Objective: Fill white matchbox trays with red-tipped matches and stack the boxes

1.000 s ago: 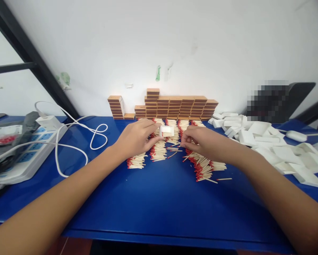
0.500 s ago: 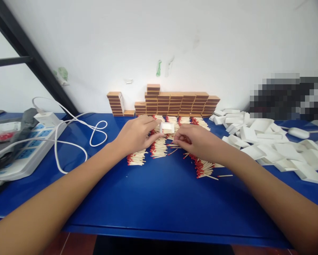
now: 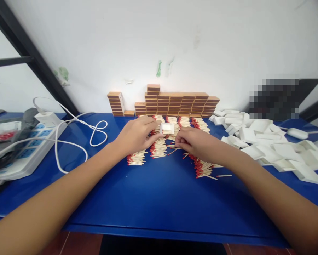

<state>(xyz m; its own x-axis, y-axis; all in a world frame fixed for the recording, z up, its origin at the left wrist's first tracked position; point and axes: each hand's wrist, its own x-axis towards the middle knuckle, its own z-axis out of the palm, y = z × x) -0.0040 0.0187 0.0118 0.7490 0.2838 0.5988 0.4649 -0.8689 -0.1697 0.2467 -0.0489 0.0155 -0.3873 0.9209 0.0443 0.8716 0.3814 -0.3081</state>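
Between the thumb and fingers of my left hand (image 3: 140,134) is a small white matchbox tray (image 3: 170,126), with some matches lying in it. My right hand (image 3: 197,142) is just right of the tray, its thumb and fingertips pinched together low over the matches. Whether a match is between those fingertips is too small to make out. Red-tipped matches (image 3: 159,148) lie in several rows beneath and around both hands. A few loose matches lie near my right fingertips, and another pile (image 3: 203,168) sits under my right wrist.
Stacked brown matchboxes (image 3: 176,103) line the wall behind the matches. White trays (image 3: 283,143) are heaped at the right, beside a white cable plug (image 3: 297,133). A power strip (image 3: 34,148) and looping white cable (image 3: 56,156) occupy the left. The blue table's front edge (image 3: 159,229) is nearest me.
My right hand has shifted very slightly down and right, its fingertips closer to the loose matches. My left hand and the tray have stayed nearly in place.
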